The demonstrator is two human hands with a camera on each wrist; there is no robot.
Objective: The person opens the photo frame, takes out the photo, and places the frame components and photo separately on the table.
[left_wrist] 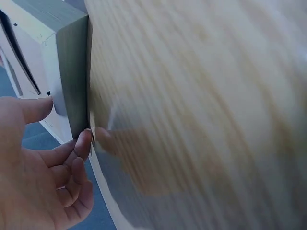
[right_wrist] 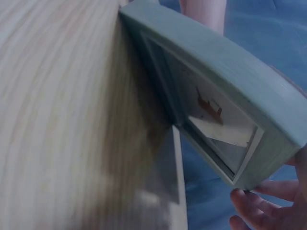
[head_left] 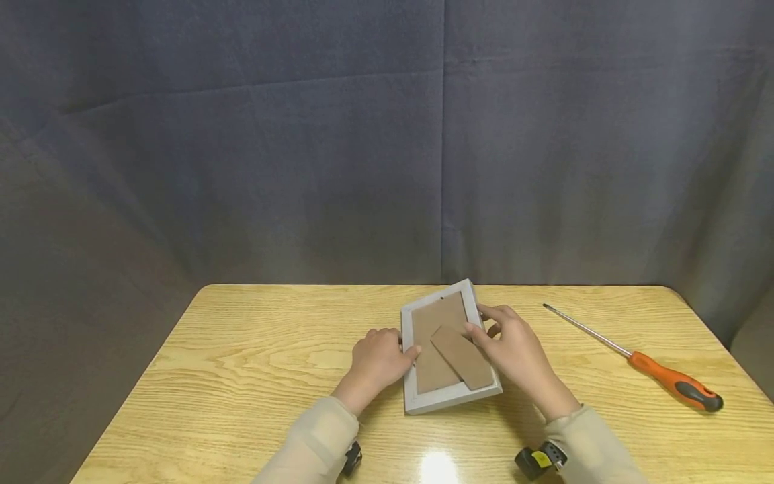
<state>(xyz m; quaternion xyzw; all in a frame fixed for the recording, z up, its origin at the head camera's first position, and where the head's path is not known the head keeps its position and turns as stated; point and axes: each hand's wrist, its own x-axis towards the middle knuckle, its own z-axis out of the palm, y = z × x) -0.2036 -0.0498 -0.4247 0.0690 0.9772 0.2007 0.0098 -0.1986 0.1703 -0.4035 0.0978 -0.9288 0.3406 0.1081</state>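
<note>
A grey picture frame is face down at the middle of the table, its right side tilted up. Its back shows a brown backing board with a cardboard stand leg on it. My left hand grips the left edge, thumb on the back; in the left wrist view its fingertips reach beneath the frame. With thumb and fingers, my right hand holds the raised right edge. Below, in the right wrist view, the glazed front faces the tabletop.
To the right lies a screwdriver with an orange and black handle, its tip toward the back. The wooden table ends at a dark grey curtain behind.
</note>
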